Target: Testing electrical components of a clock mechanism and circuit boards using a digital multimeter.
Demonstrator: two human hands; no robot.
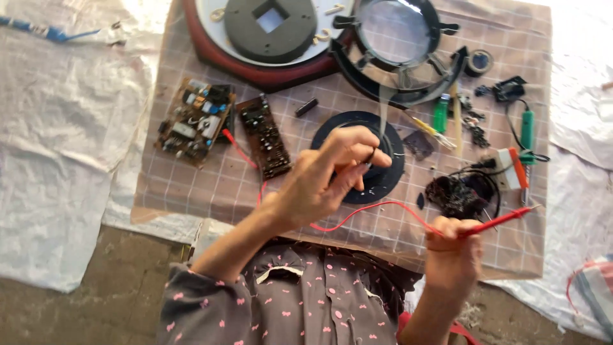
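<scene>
My left hand [329, 176] pinches a small dark part [371, 155] between thumb and fingers, just above a black round speaker ring [357, 191] lying on the checked cloth [191, 188]. My right hand [453, 255], lower right, grips a red test probe [498, 220] with its tip pointing right. The probe's red wire [370, 211] loops left under my left hand. Beside the left hand lie a narrow brown circuit board [265, 137] and a bigger board [195, 121] full of parts.
A round red-rimmed housing [255, 73] with a black disc and a black curved frame [408, 96] sit at the top. A green lighter [440, 114], tape roll [479, 62], green-handled tool [527, 128], a dark tangle of wire [456, 195] and small parts lie right. White plastic sheeting [57, 160] surrounds the cloth.
</scene>
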